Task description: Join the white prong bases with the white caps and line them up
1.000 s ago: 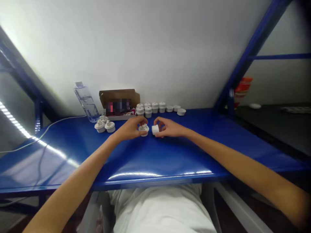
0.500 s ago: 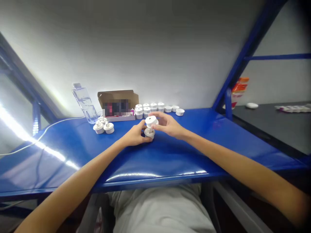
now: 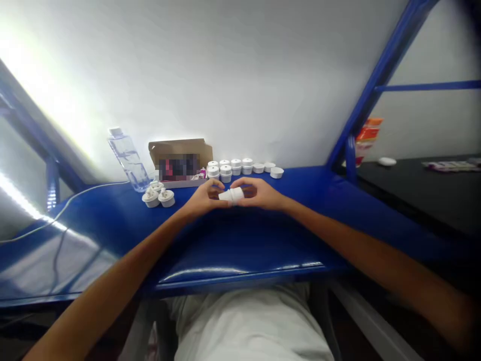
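Just above the blue table (image 3: 225,240), a white round plastic fitting (image 3: 233,196) is held on its side between my two hands. Its cap and base sit end to end, with a raised ring at the middle. My left hand (image 3: 205,199) grips the base end with thumb and fingers. On the other end, the fingers of my right hand (image 3: 263,194) are closed round the cap. Whether the two parts are fully joined I cannot tell. To the left stand several open bases (image 3: 167,198) with metal terminals showing.
Several closed white fittings (image 3: 225,173) stand in rows at the back, beside white cups (image 3: 277,173). Left of them are an open cardboard box (image 3: 182,146) and a clear bottle (image 3: 130,160). A white cable (image 3: 80,193) runs along the left side.
The cap, earlier held above the upright base by my right hand, now meets the base. Both parts have been tipped sideways and lifted slightly between my hands.
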A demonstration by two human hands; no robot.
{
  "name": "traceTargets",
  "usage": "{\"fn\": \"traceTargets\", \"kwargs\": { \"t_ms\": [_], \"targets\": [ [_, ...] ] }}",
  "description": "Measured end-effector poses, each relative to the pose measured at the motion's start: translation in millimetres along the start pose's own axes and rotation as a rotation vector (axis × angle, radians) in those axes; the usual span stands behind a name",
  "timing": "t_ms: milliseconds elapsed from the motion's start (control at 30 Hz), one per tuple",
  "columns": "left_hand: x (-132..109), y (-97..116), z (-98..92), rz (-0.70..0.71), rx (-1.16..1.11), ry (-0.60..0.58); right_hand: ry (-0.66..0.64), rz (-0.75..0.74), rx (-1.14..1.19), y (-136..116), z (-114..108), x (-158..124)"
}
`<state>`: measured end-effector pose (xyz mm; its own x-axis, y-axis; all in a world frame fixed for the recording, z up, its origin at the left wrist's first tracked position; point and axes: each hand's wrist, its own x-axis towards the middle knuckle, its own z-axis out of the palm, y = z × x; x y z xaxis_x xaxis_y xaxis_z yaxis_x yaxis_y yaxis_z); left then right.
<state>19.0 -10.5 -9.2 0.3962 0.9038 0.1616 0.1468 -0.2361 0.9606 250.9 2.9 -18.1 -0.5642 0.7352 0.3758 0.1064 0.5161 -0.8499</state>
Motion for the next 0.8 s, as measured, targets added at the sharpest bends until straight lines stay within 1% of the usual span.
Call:
{"fn": "traceTargets", "kwargs": {
  "t_ms": [67, 167, 233, 267, 333, 400, 433, 533, 567, 600, 633, 700, 767, 800],
  "targets": [
    [1, 3, -2.6, -0.057, -0.075, 0.002, 0.036, -0.075, -0.008, -6, 1, -3],
    [1, 3, -3.5, -0.149, -0.189, -0.047, 0.083, -0.215, -0.162, -18, 6, -8],
    [0, 2, -2.5, -0.174, -0.236, -0.063, 0.097, -0.250, -0.255, -24, 10, -11],
    [0, 1, -1.9, -0.176, -0.243, -0.063, 0.115, -0.235, -0.273, -25, 12, -11],
    [0, -1, -1.1, -0.146, -0.234, -0.048, 0.173, -0.136, -0.234, -22, 16, -9],
    [0, -2, -1.3, -0.077, -0.202, -0.033, 0.230, 0.046, -0.084, -15, 19, -6],
    [0, -3, -1.6, -0.034, -0.182, -0.028, 0.233, 0.155, 0.018, -10, 21, -5],
    [0, -4, -1.5, 0.071, -0.142, -0.022, 0.171, 0.459, 0.276, 1, 24, -1],
    [0, -3, -0.9, 0.088, -0.138, -0.016, 0.148, 0.518, 0.320, 3, 25, 0],
    [0, -3, -0.1, 0.091, -0.136, -0.003, 0.139, 0.533, 0.345, 4, 26, 0],
    [0, -3, 0.9, 0.081, -0.137, 0.019, 0.147, 0.504, 0.350, 5, 26, 0],
    [1, -1, 2.5, 0.029, -0.152, 0.074, 0.210, 0.358, 0.298, 3, 27, 0],
    [1, 0, 2.7, -0.024, -0.171, 0.097, 0.277, 0.223, 0.203, 0, 28, 0],
    [1, 0, 2.2, -0.034, -0.176, 0.093, 0.290, 0.207, 0.167, -1, 28, 0]
  ]
}}
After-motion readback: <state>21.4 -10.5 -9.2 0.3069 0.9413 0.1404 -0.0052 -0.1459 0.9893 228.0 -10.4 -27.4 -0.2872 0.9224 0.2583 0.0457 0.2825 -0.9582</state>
